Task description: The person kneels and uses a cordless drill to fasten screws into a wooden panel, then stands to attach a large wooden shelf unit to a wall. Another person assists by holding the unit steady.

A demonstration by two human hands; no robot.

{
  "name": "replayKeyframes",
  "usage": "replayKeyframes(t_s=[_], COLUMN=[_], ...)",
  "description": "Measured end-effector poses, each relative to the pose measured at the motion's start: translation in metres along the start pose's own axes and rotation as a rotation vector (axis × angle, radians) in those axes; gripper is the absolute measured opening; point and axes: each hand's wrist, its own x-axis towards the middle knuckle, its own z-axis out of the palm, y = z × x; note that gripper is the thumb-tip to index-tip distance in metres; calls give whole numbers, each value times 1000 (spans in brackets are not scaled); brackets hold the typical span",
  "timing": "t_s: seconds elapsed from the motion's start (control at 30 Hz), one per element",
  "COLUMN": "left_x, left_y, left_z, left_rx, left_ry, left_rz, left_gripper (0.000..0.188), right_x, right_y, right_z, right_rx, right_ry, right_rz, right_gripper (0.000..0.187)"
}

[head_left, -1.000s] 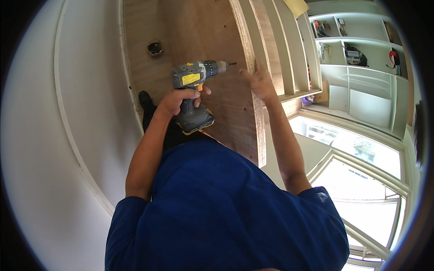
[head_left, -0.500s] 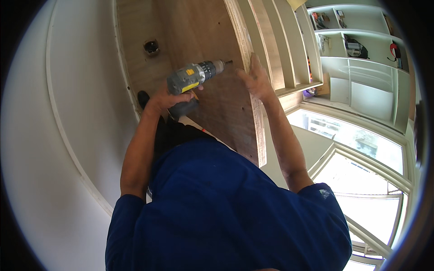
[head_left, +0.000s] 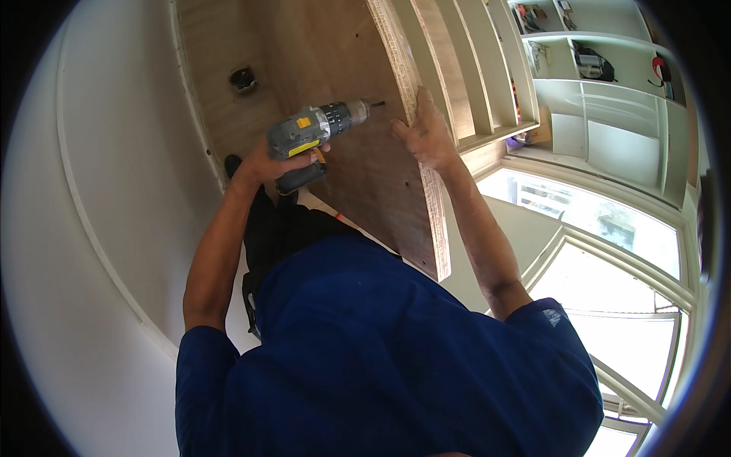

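A grey and black cordless drill (head_left: 303,133) with yellow patches is in my left hand (head_left: 266,164), its handle wrapped by my fingers. The bit points right, toward the upright brown plywood panel (head_left: 365,167); I cannot tell whether it touches the wood. My right hand (head_left: 428,137) clasps the panel's thick pale edge, thumb on the brown face and the fingers over the edge. A few small dark holes show in that face.
On the left runs a grey-white wall (head_left: 114,152). A round dark opening (head_left: 244,79) sits in the wooden surface ahead. Slatted shelving (head_left: 476,68) stands beyond the panel, with a white shelf unit (head_left: 601,65) and bright windows (head_left: 609,305) at the right.
The drill and my left hand have shifted slightly left in the view, as has the whole scene. My right hand keeps its hold on the panel edge.
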Motion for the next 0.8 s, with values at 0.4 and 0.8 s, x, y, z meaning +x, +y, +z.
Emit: replayKeyframes(t_s=[0.4, 0.8], left_x=[-4, -77], left_y=[-14, -12], left_z=[3, -32], left_rx=[-87, -227], left_ry=[27, 502], left_rz=[-35, -136], left_gripper=[30, 42], right_x=[-1, -1], right_y=[-4, -18], right_z=[0, 12], right_rx=[-76, -114], right_ry=[22, 253], right_rz=[35, 83], right_gripper=[64, 57])
